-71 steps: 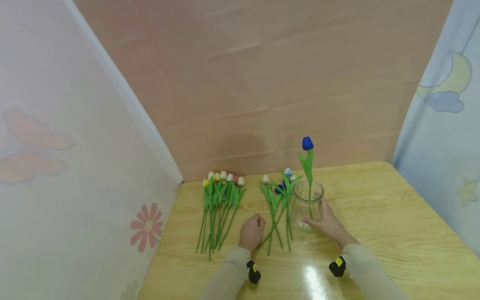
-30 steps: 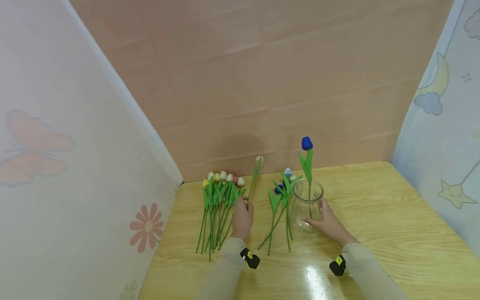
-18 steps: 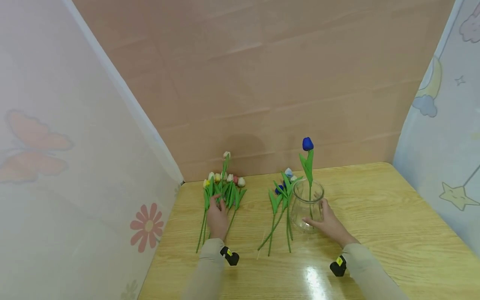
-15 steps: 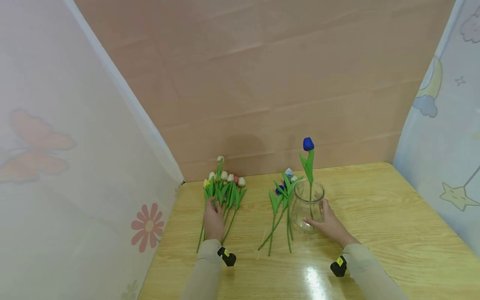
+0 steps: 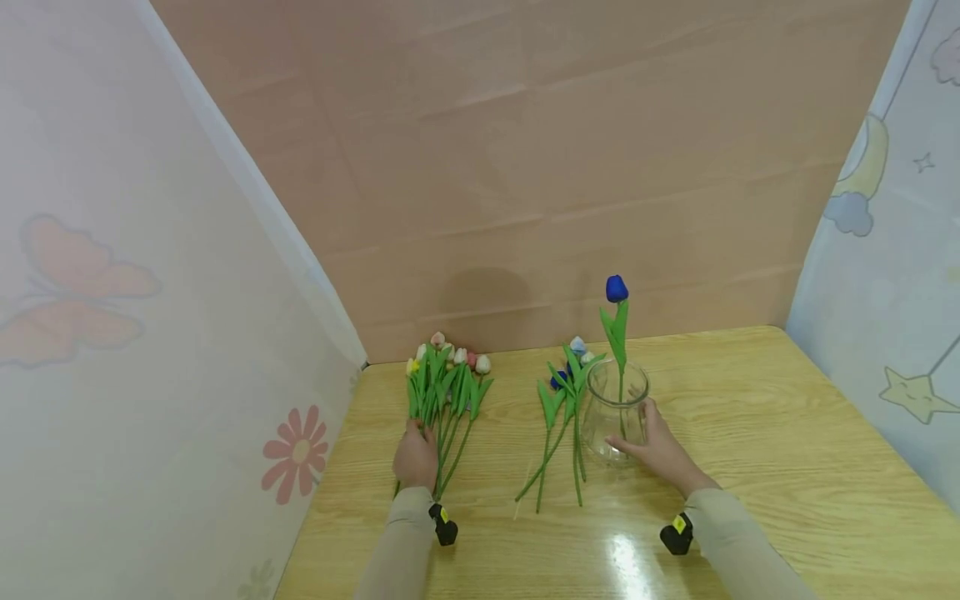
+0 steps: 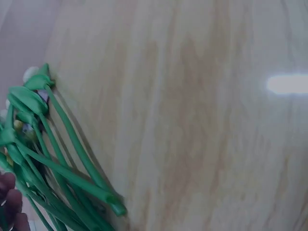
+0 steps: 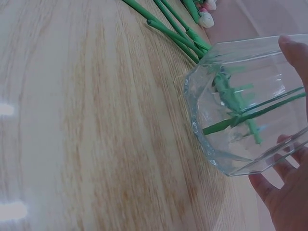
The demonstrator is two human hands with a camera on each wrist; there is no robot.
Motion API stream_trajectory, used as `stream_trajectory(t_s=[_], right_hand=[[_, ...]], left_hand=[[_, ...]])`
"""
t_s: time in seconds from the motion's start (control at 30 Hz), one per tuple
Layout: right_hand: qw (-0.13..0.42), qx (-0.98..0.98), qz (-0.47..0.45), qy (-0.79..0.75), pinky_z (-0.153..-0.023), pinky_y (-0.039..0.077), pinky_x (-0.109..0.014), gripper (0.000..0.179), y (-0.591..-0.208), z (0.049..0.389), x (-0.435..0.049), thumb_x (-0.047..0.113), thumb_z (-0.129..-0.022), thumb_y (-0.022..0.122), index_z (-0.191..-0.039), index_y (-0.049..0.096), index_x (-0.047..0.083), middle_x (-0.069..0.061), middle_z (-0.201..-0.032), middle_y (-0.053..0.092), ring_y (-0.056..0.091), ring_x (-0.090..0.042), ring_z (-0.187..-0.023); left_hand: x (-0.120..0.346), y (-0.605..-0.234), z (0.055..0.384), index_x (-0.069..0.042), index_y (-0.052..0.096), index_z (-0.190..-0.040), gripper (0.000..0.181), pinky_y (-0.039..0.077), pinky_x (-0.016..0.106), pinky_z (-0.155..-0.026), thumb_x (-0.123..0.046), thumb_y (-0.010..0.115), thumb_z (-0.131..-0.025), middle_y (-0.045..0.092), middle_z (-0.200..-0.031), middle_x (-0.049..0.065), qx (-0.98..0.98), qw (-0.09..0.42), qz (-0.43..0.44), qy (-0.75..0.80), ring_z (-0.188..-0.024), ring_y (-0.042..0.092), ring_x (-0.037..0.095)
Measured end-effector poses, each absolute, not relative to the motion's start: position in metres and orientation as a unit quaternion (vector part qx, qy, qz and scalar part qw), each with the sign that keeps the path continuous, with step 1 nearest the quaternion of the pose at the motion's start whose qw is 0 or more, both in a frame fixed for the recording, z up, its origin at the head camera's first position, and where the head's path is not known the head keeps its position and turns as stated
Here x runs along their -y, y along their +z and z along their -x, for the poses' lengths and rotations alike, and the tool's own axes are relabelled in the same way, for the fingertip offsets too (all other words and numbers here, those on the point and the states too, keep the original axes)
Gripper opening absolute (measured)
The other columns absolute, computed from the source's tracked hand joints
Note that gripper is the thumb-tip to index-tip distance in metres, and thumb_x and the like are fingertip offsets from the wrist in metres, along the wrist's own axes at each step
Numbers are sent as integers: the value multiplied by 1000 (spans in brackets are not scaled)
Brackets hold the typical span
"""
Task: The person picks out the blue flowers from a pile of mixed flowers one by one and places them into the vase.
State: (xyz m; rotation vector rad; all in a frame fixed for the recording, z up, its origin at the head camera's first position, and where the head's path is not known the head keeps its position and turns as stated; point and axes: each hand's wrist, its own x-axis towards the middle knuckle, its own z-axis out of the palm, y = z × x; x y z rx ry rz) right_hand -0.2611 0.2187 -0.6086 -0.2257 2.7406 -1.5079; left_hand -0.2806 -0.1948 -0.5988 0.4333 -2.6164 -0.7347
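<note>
A plain brown backdrop (image 5: pixel 525 167) rises behind the glass vase (image 5: pixel 597 425), and pale printed panels slope in on both sides: far to the vase's left a panel (image 5: pixel 187 400) with a butterfly and a red flower (image 5: pixel 300 451), far to its right one (image 5: pixel 832 283) with a moon, a cloud and a star (image 5: pixel 915 396). The vase stands on a light wood-grain table (image 5: pixel 787 467), with a bright glare (image 5: pixel 624 558) in front of it.

The person's right hand (image 5: pixel 662 450) holds the vase from its right side, thumb across the near wall and fingers round the glass. Inside the vase a single blue tulip (image 5: pixel 617 289) stands nearly upright, its head and leaves well above the rim.

Just left of the vase lies a smaller group of tulips (image 5: pixel 573 392), with dark blue, light blue and white heads and crossing stems. Well left of the vase, beyond that group, lies a larger bunch of tulips (image 5: pixel 450 383) in white, yellow and pink. There the left hand (image 5: pixel 416 456), well apart from the vase, has its fingers curled on stems at the bunch's left part; exactly which stems cannot be told.
</note>
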Motion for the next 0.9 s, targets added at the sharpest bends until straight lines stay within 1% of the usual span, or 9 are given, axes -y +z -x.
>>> stream_trajectory(t_s=[0.1,0.2,0.27,0.37,0.5,0.6,0.77,0.83,0.9], right_hand=[[5,-872,71,-484,-102,22,-73,100,-608,261,-219,48,-88,67,-149,4,1,-38,-151,13,15,-58,-137],[3,-872,73,-484,-101,22,-73,99,-608,261,-219,47,-88,68,-149,5,1,-38,-150,14,16,-58,-137],[0,-873,74,-482,-101,22,-73,97,-609,261,-219,47,-88,68,-148,6,1,-38,-150,15,16,-58,-136],[-3,-873,75,-481,-101,22,-73,97,-609,262,-219,46,-88,68,-148,6,1,-38,-150,15,16,-58,-136],[-2,-873,75,-483,-102,21,-73,98,-611,263,-220,46,-88,68,-149,5,2,-38,-151,13,15,-58,-137],[0,-872,75,-483,-102,20,-73,99,-611,263,-220,46,-88,68,-149,5,1,-38,-151,13,15,-58,-137],[4,-872,73,-484,-102,20,-73,99,-611,264,-220,46,-88,68,-149,5,1,-38,-151,13,15,-58,-137],[4,-872,73,-484,-102,20,-73,99,-611,264,-220,47,-88,68,-149,5,2,-38,-151,13,14,-58,-137],[3,-872,74,-484,-102,20,-73,99,-611,264,-219,47,-88,68,-149,5,2,-38,-151,12,14,-58,-137]], left_hand=[[197,-602,280,-7,61,-109,19,46,39,-45,-19,62,-95,67,-80,10,941,192,-147,-236,-60,63,26],[198,-603,281,-5,61,-108,20,52,46,-58,-17,64,-92,64,-96,15,946,184,-143,-225,-79,64,32],[196,-601,283,-3,61,-106,22,52,48,-65,-16,67,-90,61,-100,17,948,191,-138,-214,-85,62,34],[189,-593,290,0,61,-105,22,52,48,-69,-12,69,-88,58,-102,19,947,216,-124,-202,-88,60,35],[165,-576,300,-2,62,-105,21,53,45,-66,-8,70,-86,59,-99,17,941,253,-82,-210,-84,61,32],[139,-566,302,-5,63,-106,19,52,40,-64,-8,67,-88,60,-98,13,939,248,-38,-234,-82,61,27],[94,-566,294,-7,61,-108,18,43,27,-50,-9,63,-91,60,-96,8,950,189,35,-244,-63,54,14],[77,-573,290,-9,61,-106,15,37,24,-43,-12,63,-92,60,-94,6,959,160,53,-230,-54,48,10],[63,-581,283,-9,61,-102,12,36,24,-41,-16,63,-93,60,-90,5,968,124,67,-207,-49,46,9]])
